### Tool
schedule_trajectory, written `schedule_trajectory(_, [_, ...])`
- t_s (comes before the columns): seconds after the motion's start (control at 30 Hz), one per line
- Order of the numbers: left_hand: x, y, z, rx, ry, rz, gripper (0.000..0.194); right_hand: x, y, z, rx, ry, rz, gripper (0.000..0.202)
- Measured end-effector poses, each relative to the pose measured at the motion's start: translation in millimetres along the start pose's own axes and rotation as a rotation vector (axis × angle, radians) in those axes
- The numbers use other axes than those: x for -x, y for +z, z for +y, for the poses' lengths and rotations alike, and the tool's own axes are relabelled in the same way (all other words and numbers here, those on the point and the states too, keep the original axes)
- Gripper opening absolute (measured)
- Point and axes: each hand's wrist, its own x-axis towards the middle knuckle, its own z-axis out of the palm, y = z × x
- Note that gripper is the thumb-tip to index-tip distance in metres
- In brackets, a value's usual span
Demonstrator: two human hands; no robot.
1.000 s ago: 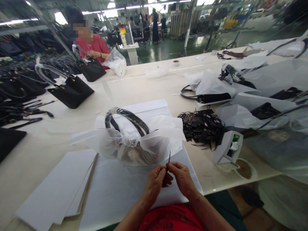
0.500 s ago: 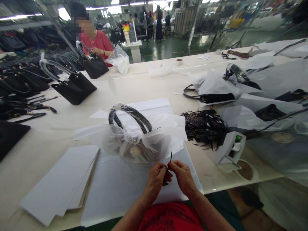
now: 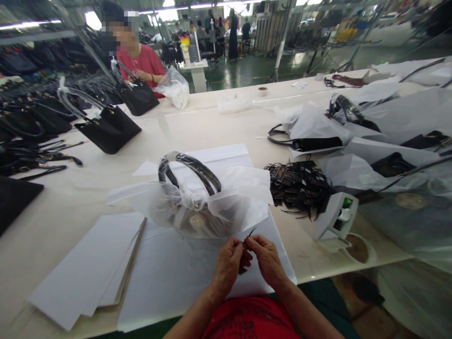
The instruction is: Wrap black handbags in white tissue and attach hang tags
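Note:
Close to my body, my left hand pinches a small black hang tag, mostly hidden by the fingers. My right hand is closed on its thin black cord, the free end sticking up past the fingertips. Both hands nearly touch, over white paper. Just beyond them stands a handbag wrapped in translucent sheeting, its black film-covered handles upright. To the right lies a pile of black hang tags with cords.
A stack of white boards lies at left. A white tape dispenser stands right of the tags. Black handbags sit at back left, near a co-worker in red. Partly wrapped bags crowd the right side.
The cord's free end has bent over to the right and shows shorter above my fingertips. My hands stay almost in place, and the wrapped bag has not moved.

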Motion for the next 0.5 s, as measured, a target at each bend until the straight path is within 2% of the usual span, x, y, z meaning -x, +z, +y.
schedule_trajectory(0.23, [0.4,1.9,0.4,-0.019,0.017,-0.008,0.043,0.8,-0.3,2.4,-0.029,-0.010,-0.099,0.028])
schedule_trajectory(0.5, [1.2,0.1,-7.1,-0.049,0.006,-0.073,0.037,-2.2,3.3,-1.6,-0.152,0.035,-0.071,0.027])
